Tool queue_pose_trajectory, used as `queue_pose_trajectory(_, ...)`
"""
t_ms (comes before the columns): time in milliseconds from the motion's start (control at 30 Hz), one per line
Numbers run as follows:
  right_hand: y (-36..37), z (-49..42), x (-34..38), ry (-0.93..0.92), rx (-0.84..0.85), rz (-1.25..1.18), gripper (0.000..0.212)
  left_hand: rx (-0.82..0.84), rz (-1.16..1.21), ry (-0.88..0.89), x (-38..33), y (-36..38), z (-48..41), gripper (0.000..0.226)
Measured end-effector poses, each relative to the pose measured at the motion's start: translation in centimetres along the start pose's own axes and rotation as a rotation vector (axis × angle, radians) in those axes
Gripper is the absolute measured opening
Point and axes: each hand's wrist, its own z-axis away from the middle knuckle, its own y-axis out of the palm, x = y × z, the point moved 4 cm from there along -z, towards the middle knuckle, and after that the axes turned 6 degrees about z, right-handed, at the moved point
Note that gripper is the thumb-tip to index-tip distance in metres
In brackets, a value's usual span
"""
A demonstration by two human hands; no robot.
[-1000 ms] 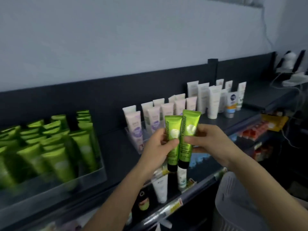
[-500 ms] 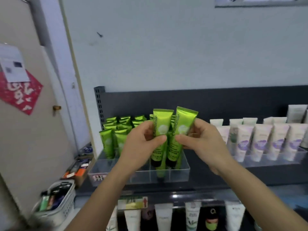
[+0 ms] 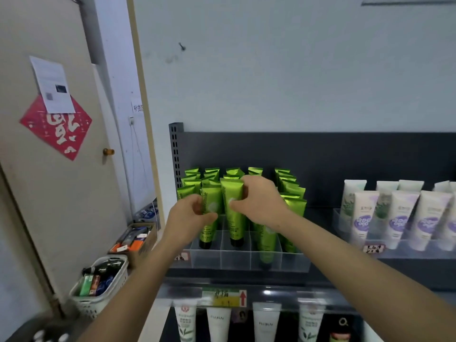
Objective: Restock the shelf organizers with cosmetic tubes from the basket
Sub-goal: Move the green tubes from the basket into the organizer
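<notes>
Your left hand (image 3: 188,217) grips 1 green tube (image 3: 208,232), your right hand (image 3: 261,202) grips a 2nd green tube (image 3: 234,223) just beside it (both upright, caps down), lower ends inside the front row of the clear organizer (image 3: 234,261) on the shelf (image 3: 345,271); basket (image 3: 98,303) sits low left, well apart

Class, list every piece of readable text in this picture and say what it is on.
"momile" (start hidden): green tube gripped by the left hand.
"FLORAL": white tube at the bottom.
"补货": wall sign.
Inverted "福": red poster.
Too blurred to read: paper notice, price tags.
</notes>
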Motion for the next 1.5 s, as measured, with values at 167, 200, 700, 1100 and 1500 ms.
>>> queue_pose_trajectory(167, 1.9, -0.6, -0.3, 0.0, 0.152, 0.1, 0.033, 0.082, 0.01, -0.082, 2.3, 0.7, 0.0, 0.025)
queue_pose_trajectory(200, 2.0, -0.7, -0.1, -0.003, 0.171, 0.124, 0.032, 0.091, -0.004, -0.089, 2.6, 0.8, -0.1, 0.026)
queue_pose_trajectory(700, 1.5, -1.1, 1.0, -0.089, 0.084, 0.218, 0.026, -0.022, -0.112, 0.043, 1.1, -0.5, -0.3, 0.052)
queue_pose_trajectory(1100, -5.2, 1.5, -2.8, -0.056, -0.155, 0.047, 0.039, -0.088, -0.179, 0.43, -8.0, 2.0, 1.9, 0.049)
queue_pose_trajectory(1500, -16.5, 15.8, -19.4, 0.391, -0.331, 0.109, 0.029, 0.38, 0.024, 0.728, -16.7, 21.3, 8.0, 0.041)
